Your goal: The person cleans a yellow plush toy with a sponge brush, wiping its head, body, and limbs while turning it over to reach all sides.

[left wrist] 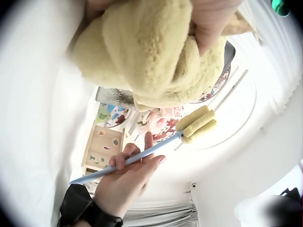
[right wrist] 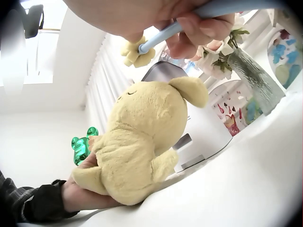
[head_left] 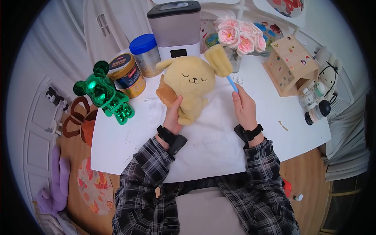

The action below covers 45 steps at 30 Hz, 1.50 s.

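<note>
A pale yellow plush dog (head_left: 196, 80) with stitched closed eyes is held upright over the white cloth in the head view. My left hand (head_left: 171, 117) grips it low on its side, thumb in front, beside a brown patch (head_left: 167, 95) at its flank. In my right hand (head_left: 245, 106) is a sponge brush (head_left: 219, 62), its yellow sponge head raised next to the dog's ear. The left wrist view shows fingers curled round the blue handle (left wrist: 151, 150). From the right wrist, the plush's back (right wrist: 128, 161) shows, with the left hand (right wrist: 85, 191) under it.
A shiny green bear figure (head_left: 107, 94), a dark tub with gold trim (head_left: 127, 74), a blue-lidded jar (head_left: 145, 55) and a grey-white appliance (head_left: 175, 27) line the back left. Pink roses (head_left: 241, 37), a wooden house (head_left: 290, 62) and a black-capped jar (head_left: 318, 112) stand at right.
</note>
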Motion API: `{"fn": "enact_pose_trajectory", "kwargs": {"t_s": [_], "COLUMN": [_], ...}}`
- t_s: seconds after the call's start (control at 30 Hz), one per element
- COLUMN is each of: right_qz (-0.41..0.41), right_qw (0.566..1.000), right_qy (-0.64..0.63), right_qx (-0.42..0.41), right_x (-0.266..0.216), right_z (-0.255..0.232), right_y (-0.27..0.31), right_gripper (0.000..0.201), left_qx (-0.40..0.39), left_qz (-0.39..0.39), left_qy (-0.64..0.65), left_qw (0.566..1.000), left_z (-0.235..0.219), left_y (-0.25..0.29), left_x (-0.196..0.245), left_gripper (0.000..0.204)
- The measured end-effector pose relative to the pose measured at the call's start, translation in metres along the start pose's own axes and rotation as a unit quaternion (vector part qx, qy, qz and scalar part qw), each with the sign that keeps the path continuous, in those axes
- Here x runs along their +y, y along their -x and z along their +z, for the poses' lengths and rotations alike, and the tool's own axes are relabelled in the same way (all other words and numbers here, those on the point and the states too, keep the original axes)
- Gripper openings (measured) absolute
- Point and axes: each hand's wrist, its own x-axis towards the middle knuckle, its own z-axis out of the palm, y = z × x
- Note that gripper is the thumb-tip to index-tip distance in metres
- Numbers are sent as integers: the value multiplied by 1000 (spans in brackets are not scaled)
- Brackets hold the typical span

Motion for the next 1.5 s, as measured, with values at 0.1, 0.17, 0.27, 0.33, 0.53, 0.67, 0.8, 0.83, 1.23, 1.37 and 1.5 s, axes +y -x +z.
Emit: {"fn": "enact_pose_trajectory", "kwargs": {"t_s": [0.1, 0.17, 0.27, 0.33, 0.53, 0.67, 0.8, 0.83, 1.23, 1.37, 1.5], "right_qz": [-86, -129, -130, -106, -49, -124, -153, -146, -202, -259, -201], "right_qw": [996, 990, 987, 989, 993, 990, 982, 983, 975, 945, 968], "right_qy": [5, 31, 77, 102, 90, 72, 107, 112, 88, 184, 147], "right_qx": [-16, -49, -58, -15, 56, 2, -3, 17, -11, -81, -33], "right_x": [2, 0, 0, 8, 5, 2, 13, 17, -7, -5, 7], "right_z": [7, 9, 7, 4, -3, -2, 1, -2, 0, 7, -3], "right_y": [4, 5, 4, 1, 3, 7, 2, -1, 10, 12, 4], "right_gripper": [22, 21, 20, 19, 18, 17, 16, 16, 34, 44, 41], "left_qx": [0, 0, -3, -8, -9, -8, -3, -4, -4, -2, -3], "left_qz": [-9, -11, -21, -33, -43, -24, -42, -49, -15, 6, -22], "left_qy": [2, -9, 7, 25, 37, 18, 29, 32, -59, -78, -52], "left_qw": [1000, 1000, 1000, 999, 998, 1000, 999, 998, 998, 997, 998], "left_z": [-4, -6, -8, -8, -4, -2, -5, -4, -5, -5, 5], "left_y": [-4, -5, -3, -3, -3, -4, -3, -3, -4, 0, 3], "left_x": [-5, -8, -9, -8, -5, -7, -7, -6, -14, -15, -10], "left_gripper": [47, 46, 47, 47, 47, 48, 49, 49, 45, 48, 48]}}
